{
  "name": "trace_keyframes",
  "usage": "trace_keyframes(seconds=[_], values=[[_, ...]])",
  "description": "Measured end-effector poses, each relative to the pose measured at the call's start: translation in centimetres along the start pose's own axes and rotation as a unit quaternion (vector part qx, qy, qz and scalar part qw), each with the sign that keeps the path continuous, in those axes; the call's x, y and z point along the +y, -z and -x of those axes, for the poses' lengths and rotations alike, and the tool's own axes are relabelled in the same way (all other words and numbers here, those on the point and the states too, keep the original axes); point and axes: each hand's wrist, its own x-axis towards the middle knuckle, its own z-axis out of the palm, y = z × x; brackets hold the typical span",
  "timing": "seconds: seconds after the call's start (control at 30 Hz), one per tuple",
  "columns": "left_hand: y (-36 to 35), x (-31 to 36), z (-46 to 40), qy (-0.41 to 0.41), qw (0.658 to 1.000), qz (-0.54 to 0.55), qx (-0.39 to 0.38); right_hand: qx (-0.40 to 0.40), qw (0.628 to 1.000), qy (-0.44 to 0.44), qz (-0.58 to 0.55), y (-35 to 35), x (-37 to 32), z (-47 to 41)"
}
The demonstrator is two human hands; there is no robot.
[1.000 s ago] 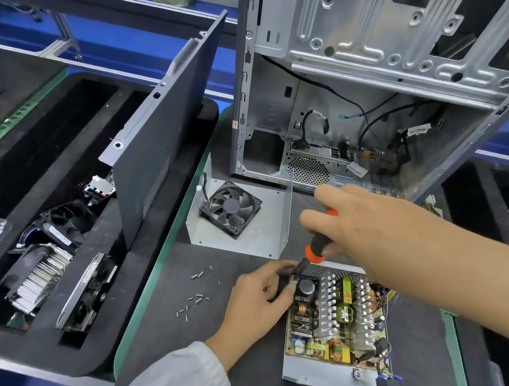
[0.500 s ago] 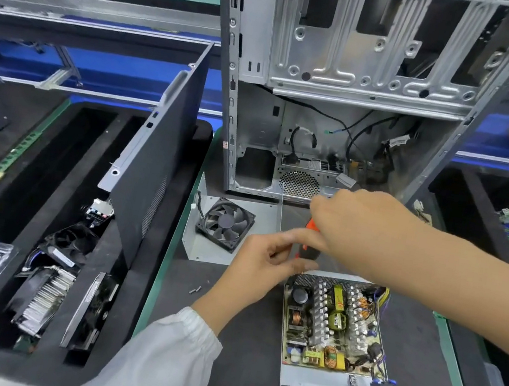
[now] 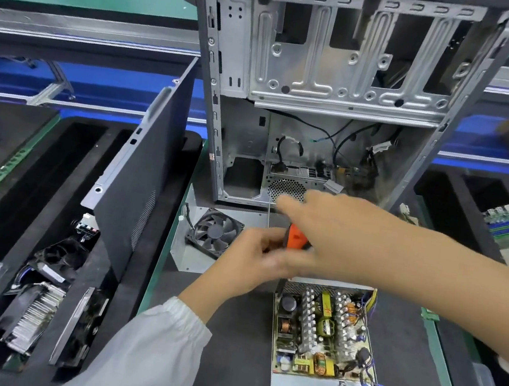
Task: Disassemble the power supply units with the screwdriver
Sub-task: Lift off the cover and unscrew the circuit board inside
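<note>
**Above the open power box, both hands meet on the tool**

Over the dark mat (image 3: 230, 356), the left hand (image 3: 249, 258) has come up off the corner of the power supply (image 3: 323, 337), where it was pressing a second ago. Now it meets the right hand (image 3: 333, 235) in the air, just above the box's back edge. Both hands are around the screwdriver (image 3: 296, 237). The right hand's fingers curl round its orange handle. The left fingers look pinched near the tip, but it is too blurry to be sure. I think a screw has just come out and is being picked off the tip.

The power supply lies flat with its lid off. It is a thin grey metal tray, full of bumpy parts: silver fins, copper coils, yellow blocks. Behind it sits a black plastic fan (image 3: 213, 231) on a bent metal sheet, and the tall bare metal computer case (image 3: 332, 71).
</note>
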Motion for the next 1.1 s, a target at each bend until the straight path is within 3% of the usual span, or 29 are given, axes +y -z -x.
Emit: trace_keyframes(seconds=[0.07, 0.13, 0.33, 0.4, 0.5, 0.6, 0.8, 0.9, 0.97, 1.03, 1.1], values=[[-0.1, 0.2, 0.0, -0.044, 0.999, 0.001, -0.017, 0.051, 0.991, -0.035, 0.116, -0.3, -0.9, -0.6], [0.0, 0.3, 0.0, -0.041, 0.999, -0.004, -0.033, 0.042, 0.987, -0.011, 0.156, -0.8, -1.5, -0.9], [0.3, -0.5, -0.1, 0.020, 0.999, -0.016, -0.035, -0.069, 0.991, 0.110, -0.008, 0.3, 0.3, 0.7], [0.1, -0.3, -0.3, 0.035, 0.999, -0.001, -0.032, -0.043, 0.996, 0.068, -0.035, 0.7, 0.0, 0.7], [0.0, 0.0, -0.4, 0.011, 0.998, -0.034, -0.050, 0.032, 0.994, -0.024, 0.104, 0.3, -1.2, -0.2], [0.0, 0.0, -0.3, 0.004, 0.999, -0.015, -0.049, 0.013, 0.990, -0.010, 0.143, -0.2, -1.8, -0.5], [-0.1, -0.2, -0.4, 0.054, 0.998, 0.026, -0.025, -0.040, 0.996, 0.071, 0.034, 0.2, -0.7, 0.9], [-0.2, -0.2, -0.3, 0.036, 0.999, 0.020, -0.023, -0.028, 0.999, 0.026, 0.036, 0.6, -0.7, 0.6], [-0.2, 0.1, -0.3, 0.026, 0.999, 0.006, -0.041, 0.008, 0.995, -0.024, 0.100, 0.7, -1.3, 0.3], [-0.2, -0.1, -0.3, 0.006, 0.999, -0.008, -0.051, 0.034, 0.986, -0.019, 0.161, 0.4, -1.9, 0.0], [-0.2, 0.0, -0.3, 0.014, 0.999, 0.004, -0.036, 0.023, 0.988, -0.004, 0.152, 0.3, -2.0, 0.1]])
